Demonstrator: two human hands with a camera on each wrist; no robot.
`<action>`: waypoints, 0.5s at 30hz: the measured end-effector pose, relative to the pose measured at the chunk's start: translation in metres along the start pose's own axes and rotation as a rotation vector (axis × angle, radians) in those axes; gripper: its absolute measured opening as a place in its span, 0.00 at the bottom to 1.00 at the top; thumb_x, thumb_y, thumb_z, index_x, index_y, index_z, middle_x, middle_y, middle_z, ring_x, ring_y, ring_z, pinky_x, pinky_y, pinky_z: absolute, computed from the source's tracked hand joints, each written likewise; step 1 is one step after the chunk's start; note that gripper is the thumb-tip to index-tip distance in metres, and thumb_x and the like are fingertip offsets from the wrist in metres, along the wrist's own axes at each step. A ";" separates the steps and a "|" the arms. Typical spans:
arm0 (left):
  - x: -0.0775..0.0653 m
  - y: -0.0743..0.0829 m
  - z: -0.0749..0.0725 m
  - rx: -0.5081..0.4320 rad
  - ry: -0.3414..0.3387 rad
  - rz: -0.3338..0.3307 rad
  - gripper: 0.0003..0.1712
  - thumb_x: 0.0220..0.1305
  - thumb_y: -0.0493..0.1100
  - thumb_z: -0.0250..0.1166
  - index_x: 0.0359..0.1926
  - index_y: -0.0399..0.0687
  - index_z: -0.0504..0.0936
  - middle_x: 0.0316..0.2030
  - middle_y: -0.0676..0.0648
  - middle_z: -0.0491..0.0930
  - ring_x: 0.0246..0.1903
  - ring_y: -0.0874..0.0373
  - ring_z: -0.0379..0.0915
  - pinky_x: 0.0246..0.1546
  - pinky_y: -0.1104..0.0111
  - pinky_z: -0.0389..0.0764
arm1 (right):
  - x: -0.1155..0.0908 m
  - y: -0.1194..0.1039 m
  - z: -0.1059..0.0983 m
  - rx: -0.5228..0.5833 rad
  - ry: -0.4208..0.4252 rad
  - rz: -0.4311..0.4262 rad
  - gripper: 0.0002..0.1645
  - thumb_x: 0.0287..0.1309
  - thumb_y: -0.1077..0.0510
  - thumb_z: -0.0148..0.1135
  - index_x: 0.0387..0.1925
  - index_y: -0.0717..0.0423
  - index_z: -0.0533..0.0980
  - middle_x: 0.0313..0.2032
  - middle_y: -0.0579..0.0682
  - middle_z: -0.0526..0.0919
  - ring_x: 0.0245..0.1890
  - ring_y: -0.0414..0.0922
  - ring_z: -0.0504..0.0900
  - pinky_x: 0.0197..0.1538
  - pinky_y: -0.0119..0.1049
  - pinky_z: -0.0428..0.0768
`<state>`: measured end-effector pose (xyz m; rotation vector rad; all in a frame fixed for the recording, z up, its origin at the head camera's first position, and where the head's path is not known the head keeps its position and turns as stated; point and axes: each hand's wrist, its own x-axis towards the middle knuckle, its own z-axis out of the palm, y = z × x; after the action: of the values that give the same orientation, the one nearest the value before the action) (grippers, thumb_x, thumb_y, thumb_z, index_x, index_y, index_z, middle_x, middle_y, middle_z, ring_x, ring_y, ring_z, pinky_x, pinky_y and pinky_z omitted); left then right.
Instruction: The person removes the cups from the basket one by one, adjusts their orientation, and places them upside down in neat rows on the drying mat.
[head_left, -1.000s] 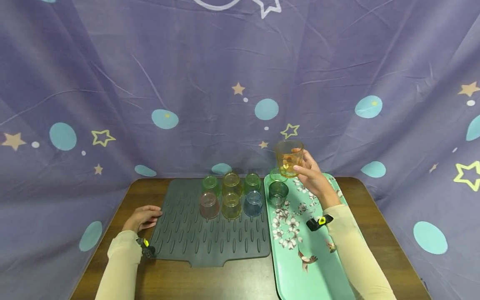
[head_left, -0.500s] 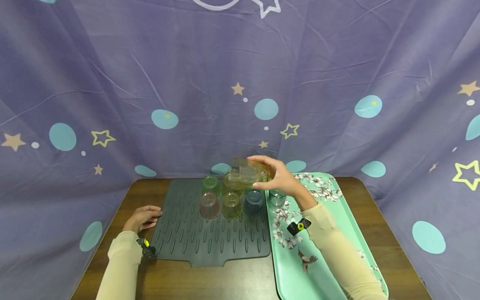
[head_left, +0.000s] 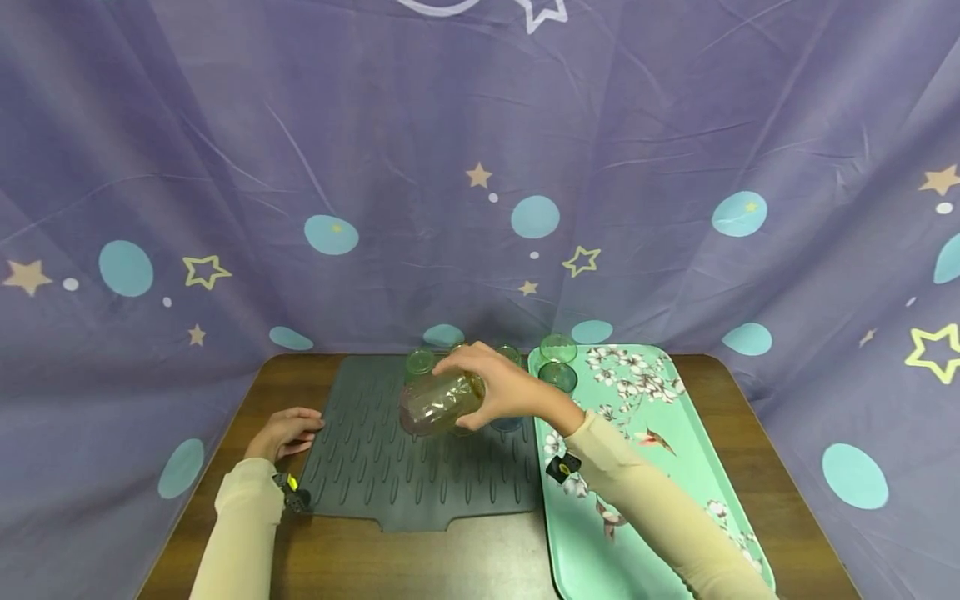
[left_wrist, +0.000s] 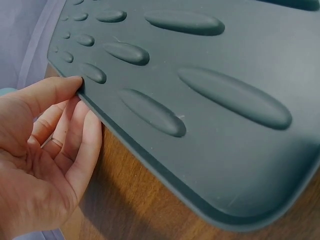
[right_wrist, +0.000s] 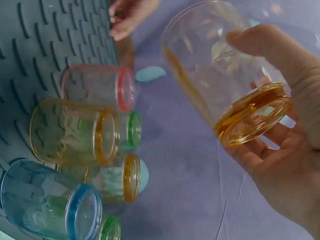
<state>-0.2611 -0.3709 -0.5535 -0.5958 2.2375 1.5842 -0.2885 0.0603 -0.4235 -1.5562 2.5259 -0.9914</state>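
My right hand (head_left: 498, 385) grips an amber glass tumbler (head_left: 438, 404) over the dark ribbed drying mat (head_left: 360, 475). The tumbler is tipped on its side, mouth toward the left; the right wrist view shows its thick amber base (right_wrist: 255, 115) near my palm. Upside-down tumblers stand on the mat below: a pink glass (right_wrist: 92, 85), a yellow glass (right_wrist: 65, 130), a blue glass (right_wrist: 45, 200) and several more behind. My hand and its glass partly hide them in the head view. My left hand (left_wrist: 45, 160) holds the mat's left edge, thumb tip on the rim, fingers against its side.
A mint-green tray (head_left: 637, 542) with a flower pattern lies right of the mat. At its far left corner stand a light green glass (head_left: 558, 348) and a dark green glass (head_left: 558, 377), mouths up. A purple curtain (head_left: 420, 208) hangs behind the wooden table (head_left: 465, 567).
My right hand has carried the amber tumbler leftward from above the tray to over the mat, turning it from upright to on its side. My left hand has stayed put.
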 end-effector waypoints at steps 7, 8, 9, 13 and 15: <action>-0.002 0.003 0.000 0.005 -0.004 0.003 0.17 0.70 0.37 0.64 0.55 0.32 0.77 0.28 0.56 0.79 0.28 0.65 0.76 0.33 0.73 0.85 | 0.017 -0.020 0.020 -0.261 -0.191 -0.044 0.43 0.45 0.50 0.82 0.65 0.43 0.75 0.61 0.44 0.77 0.57 0.44 0.70 0.55 0.37 0.78; -0.002 0.003 0.000 0.004 -0.003 0.002 0.16 0.70 0.37 0.64 0.55 0.33 0.77 0.28 0.57 0.79 0.28 0.65 0.76 0.33 0.73 0.85 | 0.019 -0.023 0.022 -0.286 -0.217 -0.051 0.43 0.46 0.50 0.82 0.65 0.43 0.75 0.62 0.44 0.77 0.57 0.44 0.70 0.55 0.37 0.78; -0.002 0.003 -0.001 0.004 -0.004 0.003 0.16 0.70 0.37 0.64 0.54 0.33 0.77 0.28 0.57 0.79 0.28 0.65 0.76 0.34 0.73 0.85 | 0.022 -0.024 0.026 -0.314 -0.240 -0.056 0.43 0.46 0.49 0.82 0.66 0.42 0.75 0.62 0.44 0.77 0.57 0.44 0.70 0.55 0.35 0.78; -0.002 0.003 0.000 0.001 -0.005 0.002 0.15 0.70 0.38 0.64 0.53 0.34 0.78 0.28 0.57 0.79 0.28 0.65 0.76 0.34 0.73 0.85 | 0.030 -0.029 0.038 -0.422 -0.317 -0.072 0.44 0.45 0.48 0.83 0.66 0.41 0.75 0.62 0.44 0.76 0.59 0.43 0.70 0.55 0.33 0.79; -0.001 0.003 0.000 0.001 -0.006 0.000 0.15 0.70 0.38 0.64 0.53 0.34 0.78 0.28 0.56 0.79 0.28 0.65 0.76 0.33 0.73 0.85 | 0.034 -0.029 0.045 -0.463 -0.344 -0.075 0.44 0.45 0.48 0.83 0.66 0.40 0.74 0.61 0.43 0.76 0.59 0.42 0.70 0.54 0.32 0.79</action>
<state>-0.2613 -0.3696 -0.5506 -0.5904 2.2341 1.5825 -0.2673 0.0013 -0.4340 -1.7448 2.5667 -0.1088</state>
